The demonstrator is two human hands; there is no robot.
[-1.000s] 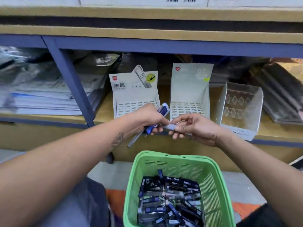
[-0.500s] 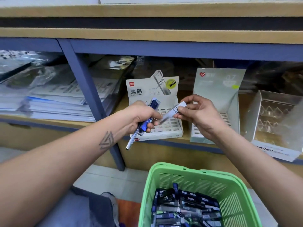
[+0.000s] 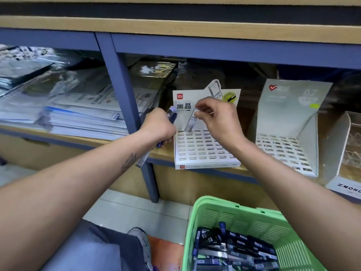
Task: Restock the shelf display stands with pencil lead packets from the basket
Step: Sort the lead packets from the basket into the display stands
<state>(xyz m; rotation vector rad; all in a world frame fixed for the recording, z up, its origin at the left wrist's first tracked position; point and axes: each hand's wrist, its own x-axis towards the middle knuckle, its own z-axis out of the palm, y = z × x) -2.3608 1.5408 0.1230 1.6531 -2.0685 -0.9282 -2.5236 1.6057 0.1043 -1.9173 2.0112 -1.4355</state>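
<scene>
Head view: since half a second ago my right hand (image 3: 218, 122) has carried the pinched lead packet (image 3: 192, 122) upright over the white display stand (image 3: 207, 151), its lower end at the back slots. My left hand (image 3: 159, 127) grips blue packets (image 3: 172, 115), partly hidden. Basket (image 3: 252, 222) at 5 o'clock, cut off.

A blue metal shelf frame (image 3: 125, 98) holds tan wooden boards (image 3: 175, 26), with stacks of wrapped paper (image 3: 64, 106) left of the fingers and pale floor tiles (image 3: 136, 214) below.
</scene>
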